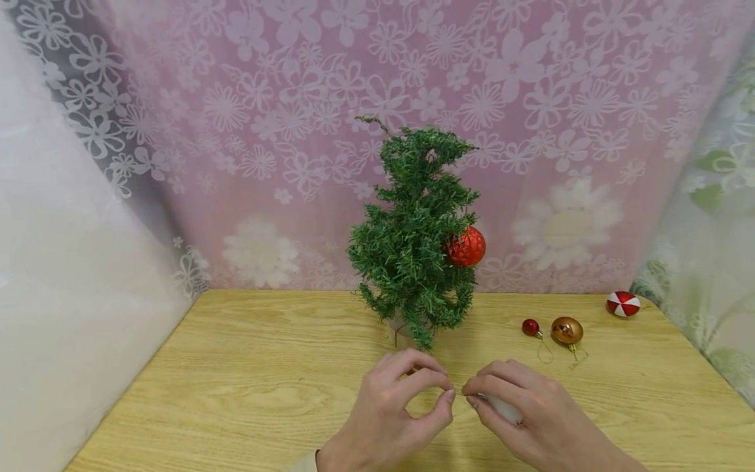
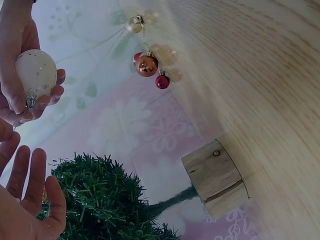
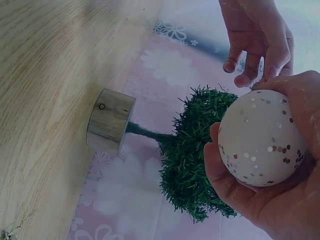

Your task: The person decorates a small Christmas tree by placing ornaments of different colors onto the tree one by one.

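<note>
A white bauble with shiny sequin dots (image 3: 262,140) rests in my right hand (image 1: 531,410), whose fingers curl round it. In the head view that hand covers most of the bauble. My left hand (image 1: 389,406) pinches the thin hanging cord (image 1: 459,393) of the bauble between thumb and forefinger, its other fingers loosely spread. Both hands are above the table, in front of a small green artificial Christmas tree (image 1: 413,255). A red bauble (image 1: 470,247) hangs on the tree's right side. The tree's wooden base (image 2: 215,180) shows in both wrist views.
To the right on the wooden table (image 1: 248,367) lie a small dark red bauble (image 1: 530,327), a copper bauble (image 1: 567,330) and a red-and-white ornament (image 1: 623,304). Another pale gold bauble (image 2: 135,23) appears in the left wrist view. Behind hangs a pink flowered curtain (image 1: 330,164).
</note>
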Demonstrator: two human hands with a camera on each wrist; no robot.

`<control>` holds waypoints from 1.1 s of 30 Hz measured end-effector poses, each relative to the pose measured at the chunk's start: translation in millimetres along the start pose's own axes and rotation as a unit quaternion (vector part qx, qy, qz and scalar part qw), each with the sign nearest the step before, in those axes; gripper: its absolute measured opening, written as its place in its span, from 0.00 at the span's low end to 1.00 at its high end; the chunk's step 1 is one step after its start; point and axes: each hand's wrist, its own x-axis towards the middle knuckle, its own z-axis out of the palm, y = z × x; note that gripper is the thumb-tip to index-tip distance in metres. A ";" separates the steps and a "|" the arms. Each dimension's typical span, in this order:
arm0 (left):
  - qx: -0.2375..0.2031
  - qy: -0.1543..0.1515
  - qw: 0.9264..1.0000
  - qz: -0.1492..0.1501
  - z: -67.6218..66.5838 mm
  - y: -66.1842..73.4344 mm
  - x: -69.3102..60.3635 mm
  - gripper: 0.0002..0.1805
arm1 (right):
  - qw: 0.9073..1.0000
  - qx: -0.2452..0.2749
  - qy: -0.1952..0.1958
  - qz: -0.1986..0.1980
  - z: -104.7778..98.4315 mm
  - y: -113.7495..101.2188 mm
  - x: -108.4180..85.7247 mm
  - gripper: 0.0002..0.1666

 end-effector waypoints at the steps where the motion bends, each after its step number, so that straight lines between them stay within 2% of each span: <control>1: 0.002 0.000 1.000 0.002 0.1 0.1 0.0 0.03 | 1.000 -0.001 -0.001 -0.001 0.1 0.3 -0.2 0.13; 11: 0.011 0.003 1.000 0.011 0.2 -1.6 -1.2 0.05 | 1.000 0.002 0.008 0.001 -0.1 0.5 -0.6 0.13; 16: 0.008 0.003 1.000 0.007 0.2 -1.5 -0.6 0.03 | 1.000 0.008 0.004 0.004 0.1 -0.5 -0.3 0.10; 28: 0.012 -0.006 1.000 -0.005 0.7 -4.7 -3.4 0.07 | 1.000 0.012 0.003 0.009 3.0 -0.9 0.2 0.07; 33: 0.014 -0.011 1.000 -0.003 0.4 -6.0 -4.0 0.07 | 1.000 0.009 -0.001 0.013 2.3 -1.9 1.0 0.10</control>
